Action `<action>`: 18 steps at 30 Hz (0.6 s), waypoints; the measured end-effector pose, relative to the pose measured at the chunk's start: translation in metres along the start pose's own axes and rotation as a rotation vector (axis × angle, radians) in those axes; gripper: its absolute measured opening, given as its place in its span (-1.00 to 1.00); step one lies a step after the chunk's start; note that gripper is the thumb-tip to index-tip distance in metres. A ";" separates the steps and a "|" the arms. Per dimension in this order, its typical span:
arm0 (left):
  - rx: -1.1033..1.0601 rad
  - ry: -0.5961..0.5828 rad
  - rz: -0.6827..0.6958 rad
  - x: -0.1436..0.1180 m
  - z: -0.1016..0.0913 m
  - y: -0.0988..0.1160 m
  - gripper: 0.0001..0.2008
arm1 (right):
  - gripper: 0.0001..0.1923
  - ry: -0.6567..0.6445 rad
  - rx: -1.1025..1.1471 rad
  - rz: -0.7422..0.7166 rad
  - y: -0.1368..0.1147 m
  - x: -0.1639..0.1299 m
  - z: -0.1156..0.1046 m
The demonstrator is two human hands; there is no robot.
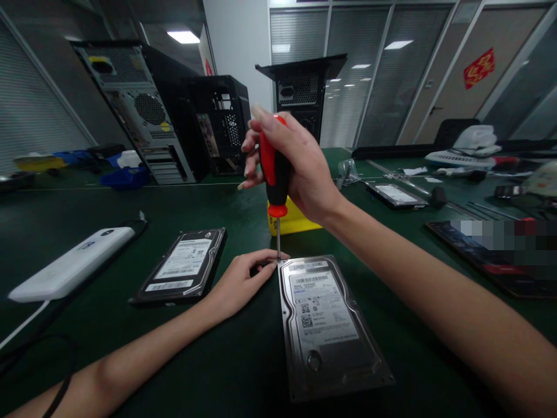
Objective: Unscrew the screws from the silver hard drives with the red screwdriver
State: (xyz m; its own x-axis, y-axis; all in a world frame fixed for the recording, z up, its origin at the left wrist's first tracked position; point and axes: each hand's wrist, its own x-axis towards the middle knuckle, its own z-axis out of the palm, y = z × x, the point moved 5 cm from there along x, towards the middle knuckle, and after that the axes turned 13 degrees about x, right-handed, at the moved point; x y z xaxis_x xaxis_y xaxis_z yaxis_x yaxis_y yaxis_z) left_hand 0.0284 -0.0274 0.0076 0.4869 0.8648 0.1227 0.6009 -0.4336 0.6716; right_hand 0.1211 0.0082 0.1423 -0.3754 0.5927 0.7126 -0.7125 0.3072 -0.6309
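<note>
Red screwdriver (274, 174), three hard drives (324, 319)

Red-black screwdriver (273, 168), green table (243, 360)

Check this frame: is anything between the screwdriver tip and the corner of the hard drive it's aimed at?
Nothing visible. The screwdriver, upright in the right hand, has its tip at the far-left corner of the hard drive; the left hand touches the shaft beside it.

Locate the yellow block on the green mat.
In the head view, the yellow block sits mid-table, behind the red-handled screwdriver and just beyond the silver hard drive.
</note>
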 end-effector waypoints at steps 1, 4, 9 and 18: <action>-0.001 0.001 -0.002 0.000 0.000 0.000 -0.71 | -0.63 0.005 -0.007 0.008 0.000 0.000 0.000; -0.006 0.001 -0.006 0.000 0.000 0.001 -0.71 | -0.67 -0.002 -0.036 0.001 0.000 -0.002 0.003; 0.001 0.005 -0.008 0.000 0.000 0.000 -0.72 | -0.62 0.037 -0.063 -0.005 -0.002 -0.004 0.005; 0.002 0.008 0.002 0.000 0.000 0.001 -0.72 | -0.64 -0.054 -0.057 0.057 0.001 0.000 0.003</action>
State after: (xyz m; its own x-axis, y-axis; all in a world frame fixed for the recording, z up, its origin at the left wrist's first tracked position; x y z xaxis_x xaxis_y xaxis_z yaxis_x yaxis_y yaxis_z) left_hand 0.0287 -0.0274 0.0081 0.4831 0.8658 0.1301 0.6012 -0.4361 0.6696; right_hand 0.1189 0.0061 0.1429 -0.4464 0.5702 0.6896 -0.6546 0.3174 -0.6862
